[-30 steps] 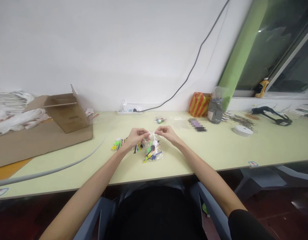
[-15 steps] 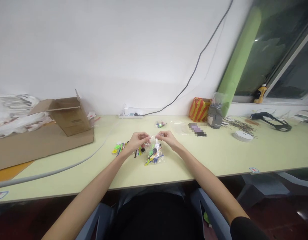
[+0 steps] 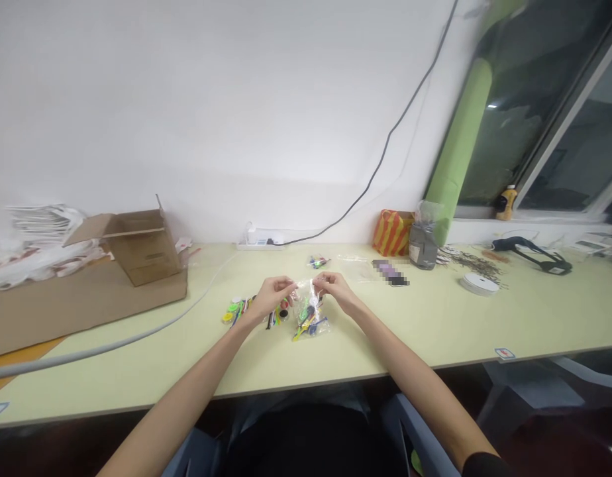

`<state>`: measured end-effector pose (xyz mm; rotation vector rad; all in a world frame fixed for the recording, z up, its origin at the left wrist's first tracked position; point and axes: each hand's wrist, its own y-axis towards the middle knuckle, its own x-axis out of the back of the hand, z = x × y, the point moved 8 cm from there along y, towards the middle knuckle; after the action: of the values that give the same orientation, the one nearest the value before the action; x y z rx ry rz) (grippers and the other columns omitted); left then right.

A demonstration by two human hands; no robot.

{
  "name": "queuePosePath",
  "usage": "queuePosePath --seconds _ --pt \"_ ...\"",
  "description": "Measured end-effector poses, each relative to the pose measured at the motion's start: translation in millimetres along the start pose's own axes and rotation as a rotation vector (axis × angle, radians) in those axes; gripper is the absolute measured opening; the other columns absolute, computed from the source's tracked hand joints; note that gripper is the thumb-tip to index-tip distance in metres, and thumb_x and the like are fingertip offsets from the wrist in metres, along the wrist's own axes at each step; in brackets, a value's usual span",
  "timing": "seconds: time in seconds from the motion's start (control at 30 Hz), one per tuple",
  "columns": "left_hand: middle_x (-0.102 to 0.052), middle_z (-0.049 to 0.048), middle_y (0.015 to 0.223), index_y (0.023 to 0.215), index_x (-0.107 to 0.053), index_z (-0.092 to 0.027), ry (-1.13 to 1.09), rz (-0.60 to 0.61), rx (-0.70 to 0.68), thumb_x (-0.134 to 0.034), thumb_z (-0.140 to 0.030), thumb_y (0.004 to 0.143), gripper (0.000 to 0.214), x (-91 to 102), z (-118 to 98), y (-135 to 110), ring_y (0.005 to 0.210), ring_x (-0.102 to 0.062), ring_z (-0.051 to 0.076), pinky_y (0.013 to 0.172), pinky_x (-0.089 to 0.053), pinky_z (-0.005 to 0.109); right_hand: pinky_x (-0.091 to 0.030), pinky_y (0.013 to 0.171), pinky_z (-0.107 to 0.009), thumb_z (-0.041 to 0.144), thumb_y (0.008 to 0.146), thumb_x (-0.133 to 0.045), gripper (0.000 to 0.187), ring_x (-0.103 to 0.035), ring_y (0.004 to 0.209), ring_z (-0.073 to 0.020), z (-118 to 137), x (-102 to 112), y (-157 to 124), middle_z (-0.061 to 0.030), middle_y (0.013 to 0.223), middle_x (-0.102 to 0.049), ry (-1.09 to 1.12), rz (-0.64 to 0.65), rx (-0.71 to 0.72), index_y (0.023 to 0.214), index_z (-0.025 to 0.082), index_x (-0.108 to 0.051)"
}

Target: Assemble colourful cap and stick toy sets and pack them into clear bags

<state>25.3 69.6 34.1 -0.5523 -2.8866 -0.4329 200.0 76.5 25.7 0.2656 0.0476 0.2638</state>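
Clear plastic bag (image 3: 307, 318) of colourful small parts pinched at top edge by fingers of left hand (image 3: 270, 297) and right hand (image 3: 336, 288), centre of pale green bench (image 3: 435, 318). Thin film could slip; parts could spill.

Left hand (image 3: 269, 297) and right hand (image 3: 336, 289) held just apart, palms down, fingers (image 3: 291, 285) curled and pinching

Glossy clear plastic bag (image 3: 307, 317) (crinkled), matt cardboard box (image 3: 146, 248), smooth laminate tabletop (image 3: 435, 324).
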Motion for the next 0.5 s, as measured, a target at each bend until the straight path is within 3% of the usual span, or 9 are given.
queuePosePath --seconds 0.27,0.5 --pt "-0.071 0.0053 0.07 0.087 -0.064 -0.016 0.014 0.013 0.023 -0.072 -0.057 0.08 0.043 -1.6 -1.9 -1.3 0.052 -0.066 0.015 0.043 -0.047 0.022 -0.049 0.053 -0.025 0.052 0.069 -0.08 0.04 -0.062 0.059 -0.0146 -9.7 16.9 4.4 -0.0055 0.069 -0.068 0.045 -0.162 -0.044 0.077 0.015 -0.066" --pt "-0.071 0.0061 0.07 0.087 -0.065 -0.015 0.01 0.038 0.037 -0.069 -0.057 0.081 0.043 -2.3 -1.1 -2.2 0.054 -0.066 0.015 0.046 -0.047 0.022 -0.048 0.04 -0.024 0.041 0.072 -0.073 0.027 -0.062 0.052 -0.0154 -26.2 38.3 10.2 -0.0049 0.071 -0.067 0.056 -0.335 -0.081 0.078 0.017 -0.061"
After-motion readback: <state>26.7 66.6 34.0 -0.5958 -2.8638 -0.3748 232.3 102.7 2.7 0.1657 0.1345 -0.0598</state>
